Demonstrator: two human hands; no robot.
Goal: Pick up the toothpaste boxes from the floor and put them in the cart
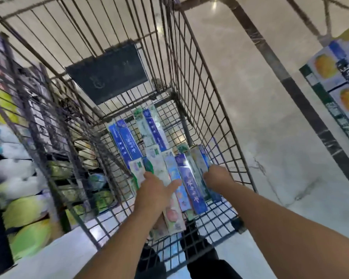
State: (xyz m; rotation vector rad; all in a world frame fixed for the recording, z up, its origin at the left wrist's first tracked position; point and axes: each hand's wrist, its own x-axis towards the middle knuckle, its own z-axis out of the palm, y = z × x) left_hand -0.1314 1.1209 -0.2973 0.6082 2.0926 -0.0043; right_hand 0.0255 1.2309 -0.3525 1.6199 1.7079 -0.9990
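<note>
- Blue, white and green toothpaste boxes [149, 146] are lying on the wire bottom of the cart [199, 93]; we are counting roughly nine or ten, though overlaps and blur are keeping the count loose.
- We are judging the task far along: many boxes are already inside, and no box is showing on the floor [260, 117] in this view, so what is left we cannot tell.
- Our left hand [155, 193] is reaching in with the forefinger stretched out, resting on the near boxes; we cannot tell whether its grip is closed on any.
- Our right hand [217, 177] is curling its grip round the near end of a blue box [201, 160] by the cart's right wall.
- Stocked shelves [28, 168] are standing to the left, one printed carton [338, 81] to the right.
</note>
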